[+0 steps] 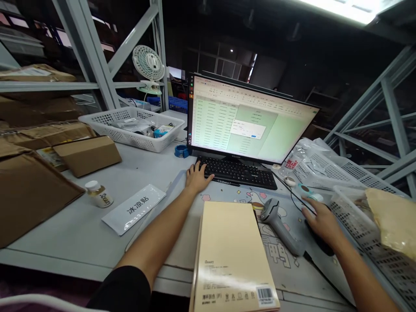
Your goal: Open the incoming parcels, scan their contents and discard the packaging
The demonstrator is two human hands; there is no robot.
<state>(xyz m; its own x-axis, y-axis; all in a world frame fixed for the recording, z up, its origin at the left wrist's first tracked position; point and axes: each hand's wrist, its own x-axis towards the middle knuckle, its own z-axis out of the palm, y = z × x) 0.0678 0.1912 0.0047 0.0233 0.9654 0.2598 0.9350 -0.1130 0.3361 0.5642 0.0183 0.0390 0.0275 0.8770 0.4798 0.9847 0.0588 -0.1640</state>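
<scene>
**Slim black plastic keyboard (238, 172): light and stiff, I judge**

I'd take hold of it by its short ends, clear of the keys; the casing may be slightly slick. It lies on the pale grey bench (143, 170), just before the wide black-framed monitor (221, 125), its keys pale-marked. The left hand (195, 177) is unclenched, fingers spread at its left end. The right hand (323, 222) drapes over what seems a rounded black mouse (322, 245); I cannot tell whether it grips.
</scene>
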